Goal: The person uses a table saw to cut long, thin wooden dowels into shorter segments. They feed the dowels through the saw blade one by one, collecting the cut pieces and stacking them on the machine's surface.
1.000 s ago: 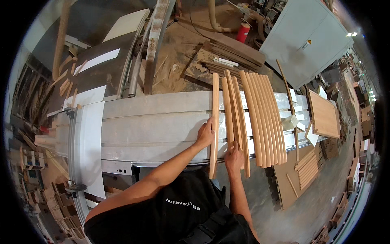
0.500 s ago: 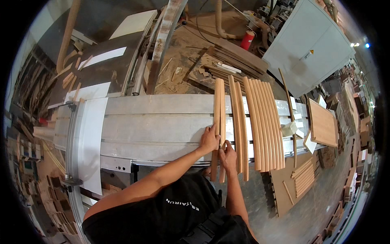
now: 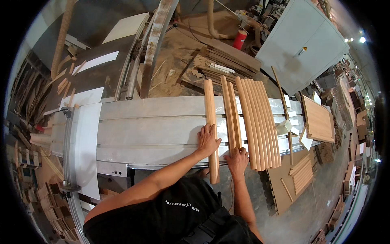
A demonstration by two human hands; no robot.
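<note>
A long pale wooden strip [image 3: 210, 105] lies across the metal table, its near end jutting past the front edge. My left hand [image 3: 208, 140] rests on its middle, fingers curled over it. Just to the right, a narrow group of wooden strips [image 3: 230, 110] lies roughly parallel. My right hand [image 3: 237, 161] is closed at the near end of that group, its fingers bent over the wood and hiding the ends. Farther right, several rounded wooden strips [image 3: 258, 122] lie side by side in a tight row.
The slotted metal table [image 3: 154, 128] carries a white sheet [image 3: 87, 142] and a metal fence [image 3: 71, 150] at left. At right are a thin stick [image 3: 283, 110], a pale block [image 3: 283, 127] and a wooden panel [image 3: 318, 120]. More strips [image 3: 301, 179] lie on a low board. A grey cabinet [image 3: 300, 44] stands behind.
My right hand has moved from the left strips to the near end of the middle group. The two left strips, earlier with a gap between them, now look like one. The view has shifted slightly.
</note>
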